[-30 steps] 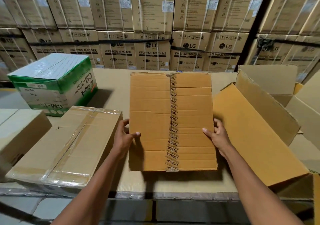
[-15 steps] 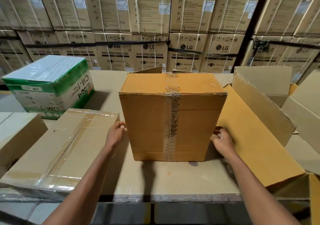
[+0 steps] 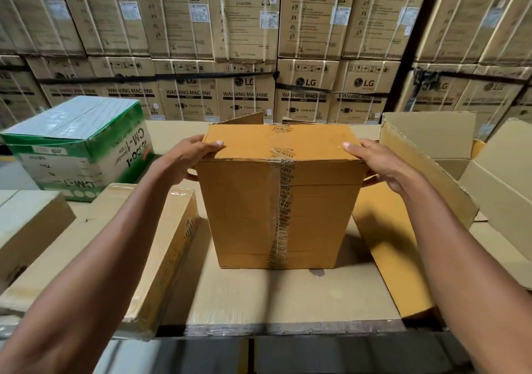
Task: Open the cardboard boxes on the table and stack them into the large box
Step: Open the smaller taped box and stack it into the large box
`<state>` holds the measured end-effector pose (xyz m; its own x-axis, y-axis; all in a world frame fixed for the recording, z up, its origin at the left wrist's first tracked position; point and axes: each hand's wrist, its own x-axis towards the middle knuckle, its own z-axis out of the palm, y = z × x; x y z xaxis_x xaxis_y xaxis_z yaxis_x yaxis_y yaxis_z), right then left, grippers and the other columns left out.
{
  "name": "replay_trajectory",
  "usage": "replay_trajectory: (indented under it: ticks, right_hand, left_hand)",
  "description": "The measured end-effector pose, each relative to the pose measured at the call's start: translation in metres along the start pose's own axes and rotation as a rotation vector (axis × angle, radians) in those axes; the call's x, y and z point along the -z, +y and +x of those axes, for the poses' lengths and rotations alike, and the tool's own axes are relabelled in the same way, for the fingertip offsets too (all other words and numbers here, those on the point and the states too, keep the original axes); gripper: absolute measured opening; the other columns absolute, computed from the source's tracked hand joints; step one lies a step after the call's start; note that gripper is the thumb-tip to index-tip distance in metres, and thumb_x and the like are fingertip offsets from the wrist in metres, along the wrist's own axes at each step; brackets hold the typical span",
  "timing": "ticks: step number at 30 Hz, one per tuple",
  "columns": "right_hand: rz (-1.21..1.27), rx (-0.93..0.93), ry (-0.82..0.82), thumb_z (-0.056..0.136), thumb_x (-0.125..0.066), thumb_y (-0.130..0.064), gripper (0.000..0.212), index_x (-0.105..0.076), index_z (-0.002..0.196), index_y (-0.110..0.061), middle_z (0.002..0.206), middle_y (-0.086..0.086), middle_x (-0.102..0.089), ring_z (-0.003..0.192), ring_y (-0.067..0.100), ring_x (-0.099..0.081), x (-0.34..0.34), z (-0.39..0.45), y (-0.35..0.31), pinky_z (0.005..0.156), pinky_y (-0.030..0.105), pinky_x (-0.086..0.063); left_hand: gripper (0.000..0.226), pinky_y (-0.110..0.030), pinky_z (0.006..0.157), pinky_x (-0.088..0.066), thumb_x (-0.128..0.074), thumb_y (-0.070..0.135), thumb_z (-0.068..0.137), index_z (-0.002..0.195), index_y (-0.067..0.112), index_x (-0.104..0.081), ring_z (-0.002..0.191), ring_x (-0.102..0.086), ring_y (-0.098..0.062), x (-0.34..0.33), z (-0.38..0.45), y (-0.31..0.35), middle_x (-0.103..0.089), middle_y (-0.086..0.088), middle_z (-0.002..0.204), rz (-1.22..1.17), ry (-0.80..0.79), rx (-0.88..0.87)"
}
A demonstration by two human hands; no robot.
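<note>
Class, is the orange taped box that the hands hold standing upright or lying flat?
Upright: the orange box stands on end on the table, taped seam running vertically.

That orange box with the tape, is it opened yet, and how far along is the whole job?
Done: the large box at right has its flaps open. In hand: the left hand and right hand grip the orange box, its tape unbroken. Left: the wrapped box and green box look closed.
</note>
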<state>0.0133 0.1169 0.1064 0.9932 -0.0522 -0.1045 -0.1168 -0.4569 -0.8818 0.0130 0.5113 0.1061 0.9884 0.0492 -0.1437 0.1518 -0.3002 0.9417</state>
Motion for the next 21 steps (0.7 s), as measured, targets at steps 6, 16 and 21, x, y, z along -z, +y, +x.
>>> replay_trajectory:
  ticks: [6, 16, 21]
  right_hand:
    - [0.097, 0.074, 0.034, 0.091, -0.067, -0.044, 0.061, -0.045, 0.148, -0.034, 0.117, 0.005, -0.069, 0.096, 0.025, -0.07, 0.0, -0.01, 0.013, 0.062, 0.037, -0.059]
    - [0.339, 0.014, 0.148, 0.08, -0.078, -0.001, 0.077, -0.038, 0.137, -0.034, 0.125, 0.007, -0.064, 0.111, 0.026, -0.064, -0.049, -0.035, 0.104, 0.09, 0.053, -0.056]
    - [0.367, -0.072, 0.205, 0.075, -0.075, 0.014, 0.077, -0.038, 0.13, -0.025, 0.115, 0.004, -0.068, 0.107, 0.021, -0.066, -0.093, -0.063, 0.176, 0.09, 0.043, -0.056]
  left_hand:
    - [0.049, -0.044, 0.086, -0.05, -0.065, 0.028, 0.095, 0.142, 0.028, -0.05, 0.109, -0.061, -0.023, 0.004, -0.007, -0.017, -0.067, -0.003, 0.114, -0.119, 0.02, -0.108]
    - [0.065, -0.036, 0.069, -0.058, -0.074, -0.003, 0.08, 0.131, 0.022, -0.044, 0.111, -0.056, -0.012, -0.037, -0.035, -0.101, -0.051, 0.0, 0.135, -0.173, 0.162, -0.227]
    - [0.059, -0.027, 0.067, -0.06, -0.072, -0.006, 0.082, 0.126, 0.02, -0.043, 0.111, -0.059, -0.018, -0.073, -0.063, -0.184, -0.056, -0.006, 0.126, -0.167, 0.222, -0.089]
